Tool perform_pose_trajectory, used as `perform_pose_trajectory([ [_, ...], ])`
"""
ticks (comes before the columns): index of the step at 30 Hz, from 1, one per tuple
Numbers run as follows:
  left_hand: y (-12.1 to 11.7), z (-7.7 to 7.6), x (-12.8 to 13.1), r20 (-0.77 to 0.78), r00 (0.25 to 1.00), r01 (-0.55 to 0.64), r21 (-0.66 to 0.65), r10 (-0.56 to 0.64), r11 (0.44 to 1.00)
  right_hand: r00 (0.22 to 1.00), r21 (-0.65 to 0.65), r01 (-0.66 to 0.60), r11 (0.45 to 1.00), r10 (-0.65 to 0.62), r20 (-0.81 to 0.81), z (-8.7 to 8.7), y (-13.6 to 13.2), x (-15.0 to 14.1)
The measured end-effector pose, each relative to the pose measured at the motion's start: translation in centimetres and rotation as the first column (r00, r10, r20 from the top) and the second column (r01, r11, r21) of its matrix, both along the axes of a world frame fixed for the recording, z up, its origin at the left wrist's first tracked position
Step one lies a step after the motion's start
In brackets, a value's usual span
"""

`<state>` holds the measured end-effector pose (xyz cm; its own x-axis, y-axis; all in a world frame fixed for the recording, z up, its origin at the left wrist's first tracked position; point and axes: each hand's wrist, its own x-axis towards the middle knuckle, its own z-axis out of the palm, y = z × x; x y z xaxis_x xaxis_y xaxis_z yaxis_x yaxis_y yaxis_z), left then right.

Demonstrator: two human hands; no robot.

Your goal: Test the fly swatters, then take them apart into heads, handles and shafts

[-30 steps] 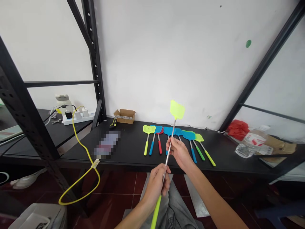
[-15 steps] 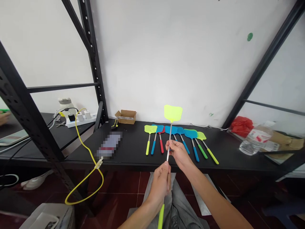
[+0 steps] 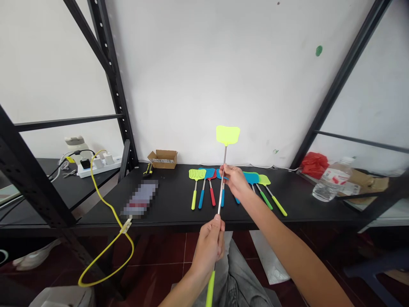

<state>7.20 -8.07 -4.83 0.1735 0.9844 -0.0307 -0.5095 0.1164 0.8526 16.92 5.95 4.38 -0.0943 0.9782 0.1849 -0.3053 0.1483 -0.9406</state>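
A yellow-green fly swatter (image 3: 228,135) with a long metal rod is held upright before me, its head up against the wall behind. My left hand (image 3: 211,241) is closed around the lower rod, just above the yellow-green grip. Higher up, my right hand (image 3: 234,179) pinches the rod below the head. Behind my hands several fly swatters lie in a row: a yellow one (image 3: 194,199) at the left, then a blue one (image 3: 201,198), a red one (image 3: 212,196), more blue ones, a green one (image 3: 266,199) and another yellow-green one (image 3: 279,206). My right hand hides part of the row.
The swatters lie on a black table (image 3: 172,200). A pixelated phone (image 3: 140,199), a yellow cable (image 3: 110,204), an open cardboard box (image 3: 162,159) and a yellow-black tool (image 3: 148,169) are on the left. A water bottle (image 3: 332,181) and a red bag (image 3: 315,165) stand right.
My right hand has moved up the rod, away from my left hand, and the swatter's head has risen. More of the metal rod shows between my hands. The camera view has shifted slightly.
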Motion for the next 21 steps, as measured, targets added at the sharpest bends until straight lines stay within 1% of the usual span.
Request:
perform_pose_trajectory([
  [5, -0.3, 0.0, 0.5, 0.013, 1.0, 0.023, 0.011, -0.023, 1.0, 1.0, 0.014, 0.026, 1.0, -0.026, 0.006, 1.3, 1.5, 1.3],
  [9, -0.6, 0.1, 0.8, 0.015, 0.999, 0.044, -0.002, -0.044, 0.999, 0.997, -0.003, 0.074, 0.997, -0.074, -0.036, 2.2, 1.8, 1.9],
  [12, -1.1, 0.0, 1.2, 0.006, 0.998, 0.063, -0.014, -0.063, 0.998, 0.991, -0.012, 0.114, 0.993, -0.114, -0.072, 3.3, 2.2, 2.6],
  [17, -2.4, -0.5, 2.1, 0.01, 0.993, 0.115, -0.021, -0.115, 0.993, 0.973, -0.036, 0.192, 0.981, -0.195, -0.12, 5.5, 3.4, 4.9],
  [21, -2.8, -1.0, 2.3, -0.036, 0.987, 0.16, 0.004, -0.159, 0.987, 0.966, -0.044, 0.201, 0.979, -0.205, -0.155, 6.2, 4.2, 7.1],
])
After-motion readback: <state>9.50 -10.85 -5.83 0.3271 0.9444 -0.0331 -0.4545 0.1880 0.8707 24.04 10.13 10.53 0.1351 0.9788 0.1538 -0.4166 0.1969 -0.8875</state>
